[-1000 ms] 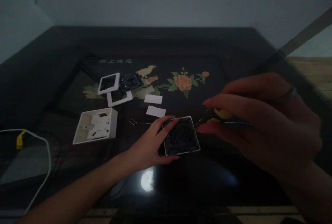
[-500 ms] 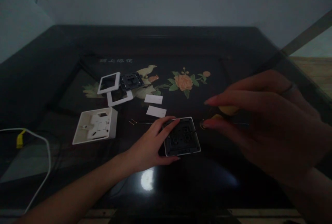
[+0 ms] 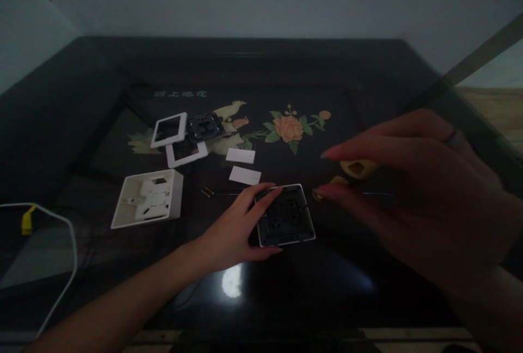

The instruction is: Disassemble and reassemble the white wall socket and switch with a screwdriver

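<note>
My left hand is closed around a square switch unit with a white rim and a black, recessed inside facing up. Its thumb presses the near edge and the fingers reach over the far left corner. Nearer the camera, my right hand is raised, thumb and forefinger apart. Through that gap show a yellow piece with a dark opening and a thin metal shaft. By the thumb tip is a small brass-coloured piece; whether the thumb touches it I cannot tell.
Left of my hand lie a white mounting box, two white frames, a black switch plate and two white rectangular covers. Small brass pins lie near my left wrist. A white cable with a yellow tag curves at far left.
The view has shifted very slightly. Both hands keep nearly the same place, and the left still holds the switch unit.
</note>
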